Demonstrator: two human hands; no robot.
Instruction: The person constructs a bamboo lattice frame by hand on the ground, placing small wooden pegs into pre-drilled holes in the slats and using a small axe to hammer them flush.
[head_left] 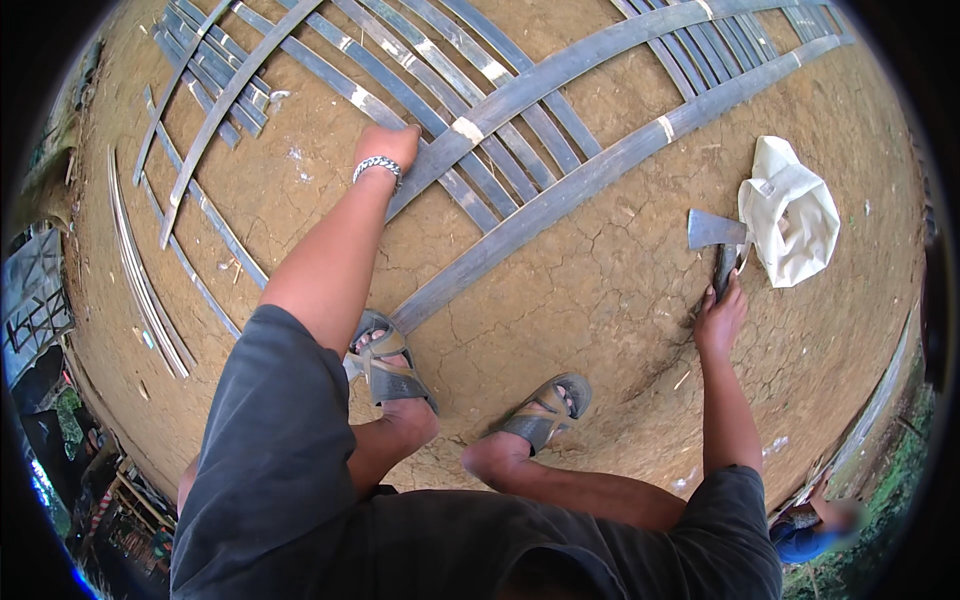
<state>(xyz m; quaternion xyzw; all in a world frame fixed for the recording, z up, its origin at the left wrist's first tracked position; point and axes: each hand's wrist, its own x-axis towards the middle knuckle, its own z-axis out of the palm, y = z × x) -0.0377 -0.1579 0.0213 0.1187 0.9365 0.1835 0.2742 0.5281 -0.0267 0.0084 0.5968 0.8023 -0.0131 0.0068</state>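
In the head view, a lattice of dark bamboo slats (515,165) is seen laid out on bare, cracked earth (600,330), crossed by a far rail (590,62) and a near rail (590,185). Both rails are slanted up toward the right, and the lower end of the near one is set just beside the left sandal (392,362). The right sandal (545,412) is planted well apart from it.

The left hand (387,150), with a chain bracelet (377,167) worn at its wrist, is placed over a slat near the lower end of the far rail. Its fingers are curled; whether anything is gripped cannot be told, as the underside is hidden. By the right hand (722,318), a hatchet (716,232) is gripped around its handle, with the blade pointed left. A pale cloth bag (790,220) is found right next to the hatchet head.

By judgement, the lattice is being steadied or positioned on the left, with the hatchet held out to the side and not applied to any bamboo. For the next move, a firm left-hand hold on the crossing seems called for. Should the hatchet be brought inward, its blade would need to be swung clear of both sandals and the fingers.
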